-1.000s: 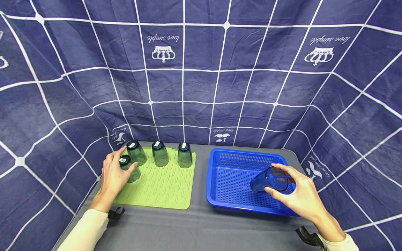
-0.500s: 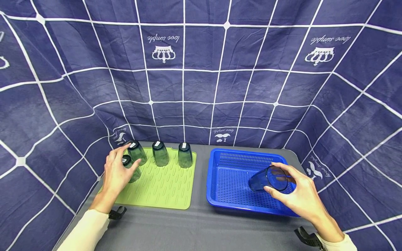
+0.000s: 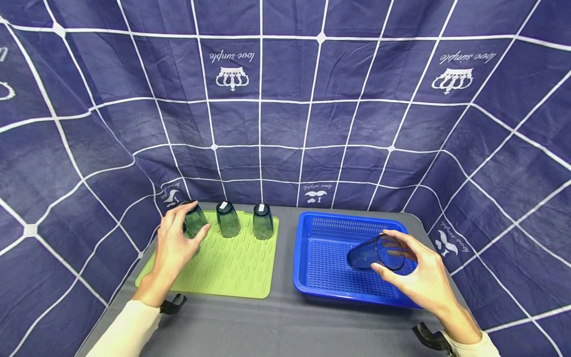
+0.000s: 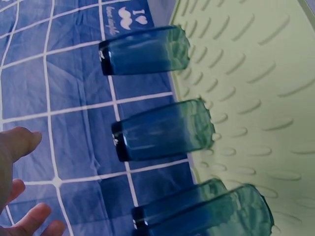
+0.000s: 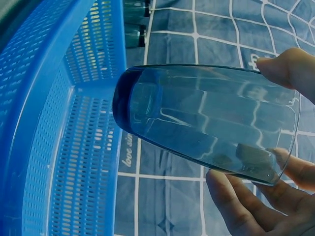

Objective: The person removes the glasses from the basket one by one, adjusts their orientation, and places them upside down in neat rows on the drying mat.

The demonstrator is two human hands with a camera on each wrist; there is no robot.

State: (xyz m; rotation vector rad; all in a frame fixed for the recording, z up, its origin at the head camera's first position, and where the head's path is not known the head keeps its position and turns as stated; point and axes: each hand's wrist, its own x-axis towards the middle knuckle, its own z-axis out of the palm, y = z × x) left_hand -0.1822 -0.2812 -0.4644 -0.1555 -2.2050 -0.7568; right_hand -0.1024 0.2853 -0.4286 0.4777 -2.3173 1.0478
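Note:
My right hand (image 3: 421,277) grips a clear blue drinking glass (image 3: 363,255) near its rim, tilted above the blue basket (image 3: 296,258). In the right wrist view, thumb and fingers hold opposite sides of this glass (image 5: 206,118), its thick base pointing at the basket. My left hand (image 3: 174,245) hovers over the left part of a green mat (image 3: 236,267), fingers spread and holding nothing. Upside-down glasses stand on the mat: one at the back left (image 3: 196,220), a middle glass (image 3: 228,221) and a right glass (image 3: 262,222). A nearer left glass (image 4: 246,214) is mostly hidden behind my left hand in the head view.
Mat and basket lie side by side on a grey table (image 3: 232,327), with a strip of grey between them. A blue checked cloth (image 3: 285,119) hangs behind and along both sides. Black straps circle both wrists.
My left hand has drifted right and slightly up, away from beside the near-left glass, now covering it. My right hand has shifted slightly left, with its glass tilting flatter over the basket.

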